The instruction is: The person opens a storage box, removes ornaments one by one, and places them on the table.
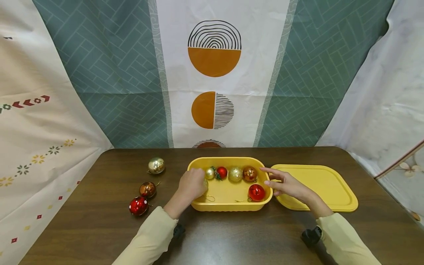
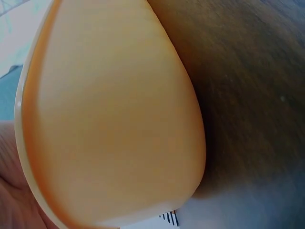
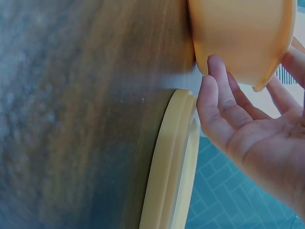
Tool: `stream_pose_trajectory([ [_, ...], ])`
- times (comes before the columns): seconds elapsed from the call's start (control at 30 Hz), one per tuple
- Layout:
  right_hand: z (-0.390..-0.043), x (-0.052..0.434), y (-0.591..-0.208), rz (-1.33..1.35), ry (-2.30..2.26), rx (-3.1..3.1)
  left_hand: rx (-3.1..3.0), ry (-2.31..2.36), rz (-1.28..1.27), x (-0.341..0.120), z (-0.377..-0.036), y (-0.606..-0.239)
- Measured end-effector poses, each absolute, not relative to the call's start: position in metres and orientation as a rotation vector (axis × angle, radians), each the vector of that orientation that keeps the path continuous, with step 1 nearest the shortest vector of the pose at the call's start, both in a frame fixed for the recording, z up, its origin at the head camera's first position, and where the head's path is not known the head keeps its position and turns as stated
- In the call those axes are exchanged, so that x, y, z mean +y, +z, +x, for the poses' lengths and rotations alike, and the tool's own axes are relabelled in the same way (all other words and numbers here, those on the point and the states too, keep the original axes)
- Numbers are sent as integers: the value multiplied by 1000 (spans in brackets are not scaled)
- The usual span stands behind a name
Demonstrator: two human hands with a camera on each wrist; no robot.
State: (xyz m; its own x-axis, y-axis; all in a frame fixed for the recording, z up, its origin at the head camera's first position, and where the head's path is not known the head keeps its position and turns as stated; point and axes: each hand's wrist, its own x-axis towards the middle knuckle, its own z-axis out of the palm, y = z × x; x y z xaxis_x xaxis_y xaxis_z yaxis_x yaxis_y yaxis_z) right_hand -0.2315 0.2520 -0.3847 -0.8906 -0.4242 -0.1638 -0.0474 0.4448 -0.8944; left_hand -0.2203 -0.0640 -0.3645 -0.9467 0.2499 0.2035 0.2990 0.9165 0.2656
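Lying beside yellow tray (image 1: 198, 206): lid (image 1: 324, 184), three baubles on bench (image 1: 99, 221) | gold bauble (image 1: 205, 184) is gripped by left grip (image 1: 191, 186) inside tray | right grip (image 1: 286, 184) is held open at tray's rim.

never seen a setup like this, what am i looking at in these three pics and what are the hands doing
There is no machine here: a person wears three cameras, one on the head and one on each wrist.

The head view looks down at a brown table. On it stand a yellow tub and, to its right, the lid. Five baubles lie in the tub, among them a red bauble. Three more lie on the table to the left.

The left hand reaches into the tub's left end, fingers curled round a gold bauble that is mostly hidden. The right hand is open and holds nothing, its fingers at the tub's right rim.

The left wrist view is a blurred close-up of the tub's outer wall. The right wrist view shows the open palm, the tub above it and the lid's edge.
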Motion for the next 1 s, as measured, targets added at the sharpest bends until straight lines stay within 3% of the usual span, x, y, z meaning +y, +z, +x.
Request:
stream_pose_trajectory([
  [0.43, -231, 252, -384, -407, -1430, 2321, -2900, -775, -549, -77, -215, -355],
  [1.0, -231, 252, -384, -406, -1409, 2318, -2748, -1164, -340, -130, -195, -335],
])
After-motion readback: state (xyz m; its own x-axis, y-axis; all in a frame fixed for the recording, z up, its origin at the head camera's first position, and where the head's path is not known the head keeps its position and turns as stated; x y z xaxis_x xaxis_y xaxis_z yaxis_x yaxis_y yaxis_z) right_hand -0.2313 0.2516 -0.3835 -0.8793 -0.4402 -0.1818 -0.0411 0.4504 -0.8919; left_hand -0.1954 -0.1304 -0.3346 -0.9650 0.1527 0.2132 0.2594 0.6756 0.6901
